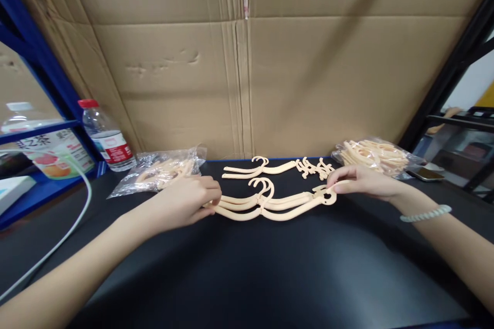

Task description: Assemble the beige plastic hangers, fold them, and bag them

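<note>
Likely for steadiness, pinches cream-coloured, hook-topped plastic hanger at opposite ends between nearly closed fingers of left hand and right hand, leaving hook free.

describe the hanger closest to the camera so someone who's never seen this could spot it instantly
Below the tall cardboard wall is a black table. Between the left hand and right hand stretches a group of cream hangers; it is the front hanger, whose wavy body dips lowest in the picture. No other hanger lies between it and the table's near edge.
</note>
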`<state>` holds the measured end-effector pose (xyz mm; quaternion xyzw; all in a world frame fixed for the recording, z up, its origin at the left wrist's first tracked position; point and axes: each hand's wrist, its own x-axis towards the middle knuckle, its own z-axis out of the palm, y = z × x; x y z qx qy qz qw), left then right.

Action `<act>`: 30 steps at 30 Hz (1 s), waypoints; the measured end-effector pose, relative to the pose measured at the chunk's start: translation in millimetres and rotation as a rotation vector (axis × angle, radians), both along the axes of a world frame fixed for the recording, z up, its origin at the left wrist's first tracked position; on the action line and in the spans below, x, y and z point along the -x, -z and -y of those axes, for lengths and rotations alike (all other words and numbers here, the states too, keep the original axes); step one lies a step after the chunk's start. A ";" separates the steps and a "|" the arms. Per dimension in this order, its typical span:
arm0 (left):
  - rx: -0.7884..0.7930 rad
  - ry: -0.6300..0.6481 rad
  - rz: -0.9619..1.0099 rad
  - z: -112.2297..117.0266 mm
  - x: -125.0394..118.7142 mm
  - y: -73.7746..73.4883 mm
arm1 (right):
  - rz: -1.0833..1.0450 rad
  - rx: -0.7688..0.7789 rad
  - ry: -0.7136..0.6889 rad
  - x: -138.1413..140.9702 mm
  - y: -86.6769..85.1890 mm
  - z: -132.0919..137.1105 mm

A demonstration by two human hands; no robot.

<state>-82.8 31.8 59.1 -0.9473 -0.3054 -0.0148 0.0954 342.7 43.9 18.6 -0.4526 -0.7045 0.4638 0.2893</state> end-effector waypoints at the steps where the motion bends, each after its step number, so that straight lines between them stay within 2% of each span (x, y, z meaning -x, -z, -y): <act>1: 0.006 0.001 -0.004 0.8 -0.7 0.8 | 0.077 -0.036 -0.027 0.1 -0.6 -0.4; 5: 0.015 -0.017 -0.020 1.6 -1.8 3.4 | 0.285 -0.181 -0.057 3.6 0.4 -1.6; 10: -0.014 -0.050 -0.048 -1.9 0.3 6.3 | 0.369 -0.355 -0.037 6.5 4.5 -3.6; 16: -0.023 -0.079 -0.009 -4.0 1.2 9.9 | 0.346 -0.411 0.024 8.0 4.1 -2.9; 24: 0.051 -0.032 0.080 -0.5 -1.1 15.8 | 0.452 -0.445 -0.162 16.9 4.4 5.1; 30: 0.072 -0.054 0.032 -6.4 -0.7 18.9 | 0.495 -0.455 -0.116 11.5 12.2 1.0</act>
